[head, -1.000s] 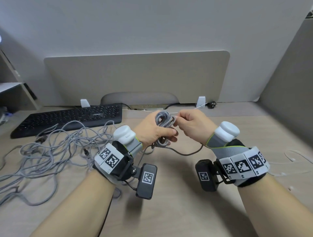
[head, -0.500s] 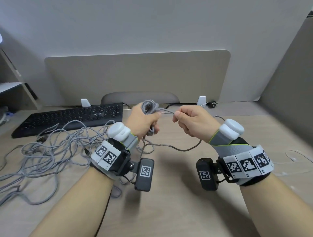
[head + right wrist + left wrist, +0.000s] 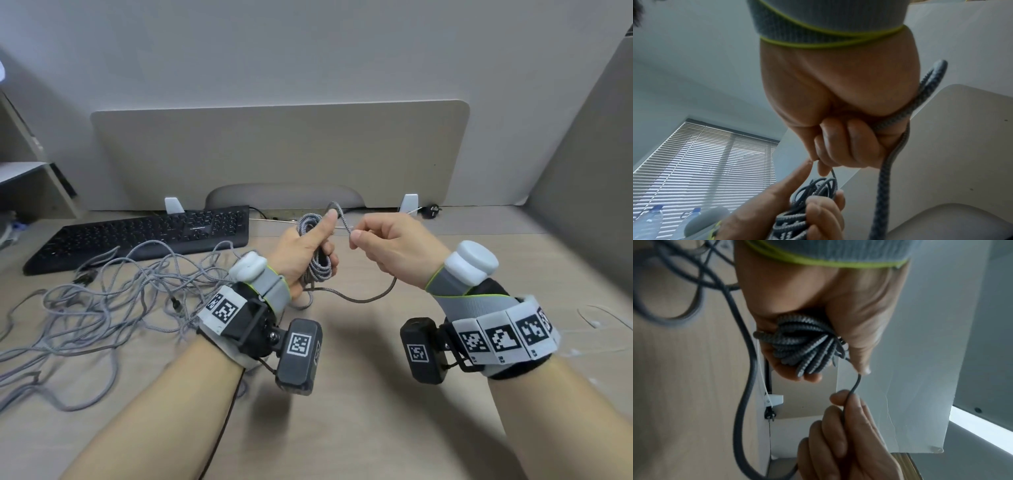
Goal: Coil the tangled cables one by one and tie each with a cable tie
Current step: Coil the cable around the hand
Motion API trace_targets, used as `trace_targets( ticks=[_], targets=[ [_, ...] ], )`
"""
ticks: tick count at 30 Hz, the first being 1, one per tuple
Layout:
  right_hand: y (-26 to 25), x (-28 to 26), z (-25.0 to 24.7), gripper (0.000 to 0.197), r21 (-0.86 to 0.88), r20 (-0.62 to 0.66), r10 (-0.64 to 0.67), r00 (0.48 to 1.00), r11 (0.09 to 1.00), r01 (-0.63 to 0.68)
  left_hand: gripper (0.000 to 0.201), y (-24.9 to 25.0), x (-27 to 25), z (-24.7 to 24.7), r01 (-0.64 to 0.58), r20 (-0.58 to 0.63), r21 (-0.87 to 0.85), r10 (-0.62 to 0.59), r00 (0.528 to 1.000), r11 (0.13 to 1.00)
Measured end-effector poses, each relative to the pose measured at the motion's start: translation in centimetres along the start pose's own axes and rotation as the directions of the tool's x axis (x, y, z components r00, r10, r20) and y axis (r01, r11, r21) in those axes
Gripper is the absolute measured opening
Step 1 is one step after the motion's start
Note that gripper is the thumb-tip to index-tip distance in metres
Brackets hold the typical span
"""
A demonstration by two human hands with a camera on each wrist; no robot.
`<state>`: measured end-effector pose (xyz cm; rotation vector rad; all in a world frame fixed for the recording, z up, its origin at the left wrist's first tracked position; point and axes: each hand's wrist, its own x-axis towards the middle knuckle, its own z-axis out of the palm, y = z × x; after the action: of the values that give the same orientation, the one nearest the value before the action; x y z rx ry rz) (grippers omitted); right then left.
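Observation:
My left hand (image 3: 308, 248) grips a coil of grey braided cable (image 3: 318, 267) above the desk, thumb raised along its top loops. The same coil (image 3: 803, 344) fills the palm in the left wrist view. My right hand (image 3: 380, 246) pinches the free strand of that cable (image 3: 344, 224) just right of the coil, fingers curled around it. From the right fist the strand (image 3: 359, 298) sags in a loop down to the desk and back under the left hand. In the right wrist view the strand (image 3: 885, 162) runs past the curled fingers (image 3: 838, 146) toward the coil (image 3: 813, 191).
A tangle of grey cables (image 3: 102, 301) spreads over the left of the desk (image 3: 342, 411). A black keyboard (image 3: 144, 236) lies behind it. A thin white tie (image 3: 596, 322) lies at the right edge. A beige divider panel (image 3: 274, 154) stands at the back.
Both hands rose and moved apart, then came closer again. The right hand has brought the strand up over the coil by the left thumb, forming a fresh small loop.

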<state>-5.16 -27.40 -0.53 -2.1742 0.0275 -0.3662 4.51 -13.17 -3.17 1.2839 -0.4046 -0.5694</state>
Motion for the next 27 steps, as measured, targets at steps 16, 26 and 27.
trace_targets(
  ticks=[16, 26, 27],
  targets=[
    [-0.9, -0.4, 2.1, 0.026, -0.115, 0.132, -0.036, 0.991, 0.992, 0.052, 0.026, 0.9, 0.7, -1.4, -0.200, -0.180, 0.035, 0.203, 0.962, 0.979],
    [0.0, -0.2, 0.2, 0.031, -0.030, 0.162, 0.098, 0.982, 0.995, -0.094, 0.033, 3.4, 0.9, -4.5, -0.190, -0.250, -0.101, 0.160, 0.955, 0.977],
    [0.0, -0.2, 0.0, 0.034, -0.026, 0.159, 0.107, 0.981, 0.994, -0.104, 0.033, 3.7, 1.0, -4.9, -0.174, -0.249, -0.117, 0.141, 0.958, 0.978]
  ],
)
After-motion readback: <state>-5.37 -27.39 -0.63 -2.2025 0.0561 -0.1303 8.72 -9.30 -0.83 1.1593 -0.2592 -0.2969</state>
